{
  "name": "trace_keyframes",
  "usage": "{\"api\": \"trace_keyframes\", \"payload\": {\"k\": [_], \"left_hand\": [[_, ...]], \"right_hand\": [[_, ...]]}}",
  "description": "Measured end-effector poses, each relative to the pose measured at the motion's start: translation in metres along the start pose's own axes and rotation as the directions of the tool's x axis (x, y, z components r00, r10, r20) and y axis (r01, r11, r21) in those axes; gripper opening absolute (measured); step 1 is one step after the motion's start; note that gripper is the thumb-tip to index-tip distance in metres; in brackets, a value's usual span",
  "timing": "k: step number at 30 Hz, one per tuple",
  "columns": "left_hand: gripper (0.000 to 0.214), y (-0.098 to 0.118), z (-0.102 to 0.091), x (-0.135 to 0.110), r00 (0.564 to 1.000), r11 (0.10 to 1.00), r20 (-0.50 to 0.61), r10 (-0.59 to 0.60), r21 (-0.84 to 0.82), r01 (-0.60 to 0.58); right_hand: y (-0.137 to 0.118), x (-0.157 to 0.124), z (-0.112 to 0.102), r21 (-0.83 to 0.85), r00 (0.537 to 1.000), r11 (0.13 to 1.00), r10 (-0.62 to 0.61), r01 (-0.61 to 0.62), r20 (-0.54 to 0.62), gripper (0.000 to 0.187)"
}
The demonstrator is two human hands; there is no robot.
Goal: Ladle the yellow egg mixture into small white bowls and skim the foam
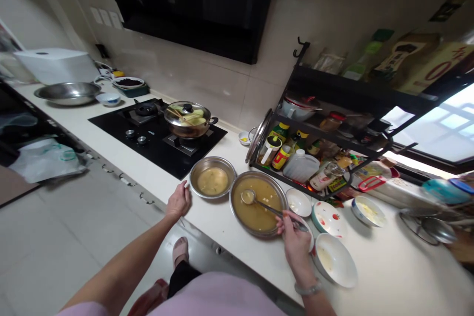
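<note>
Steel ladle, gripped in R hand, best kept level over right basin vs. drips; L hand curled by left metal bowl, hold unclear.

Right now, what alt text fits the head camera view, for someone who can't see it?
A person's right hand holds a ladle at a large metal bowl of brownish liquid; the left hand is beside a smaller metal bowl. Beyond them, a lidded pot sits on a black cooktop.
</note>
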State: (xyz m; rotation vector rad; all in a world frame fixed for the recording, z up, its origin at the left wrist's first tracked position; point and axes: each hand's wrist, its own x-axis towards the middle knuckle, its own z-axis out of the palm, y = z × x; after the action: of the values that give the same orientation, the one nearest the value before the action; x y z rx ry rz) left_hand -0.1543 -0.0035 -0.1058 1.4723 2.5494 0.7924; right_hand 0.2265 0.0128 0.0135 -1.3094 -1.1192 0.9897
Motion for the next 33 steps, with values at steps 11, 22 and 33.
{"api": "trace_keyframes", "payload": {"k": [11,22,33], "left_hand": [[0.044,0.005,-0.004,0.000,1.000,1.000,-0.002,-0.008,-0.020,0.008],[0.044,0.002,-0.002,-0.001,1.000,1.000,-0.004,0.006,-0.026,-0.006],[0.043,0.001,-0.001,-0.001,1.000,0.999,0.001,-0.005,-0.049,0.005]], "right_hand": [[-0.013,0.006,0.006,0.180,0.991,0.976,0.131,-0.122,-0.038,0.044],[-0.027,0.017,0.069,0.175,0.995,0.985,-0.020,0.003,0.098,0.036],[-0.015,0.007,0.081,0.003,0.772,0.865,-0.449,0.501,0.450,0.023]]}}
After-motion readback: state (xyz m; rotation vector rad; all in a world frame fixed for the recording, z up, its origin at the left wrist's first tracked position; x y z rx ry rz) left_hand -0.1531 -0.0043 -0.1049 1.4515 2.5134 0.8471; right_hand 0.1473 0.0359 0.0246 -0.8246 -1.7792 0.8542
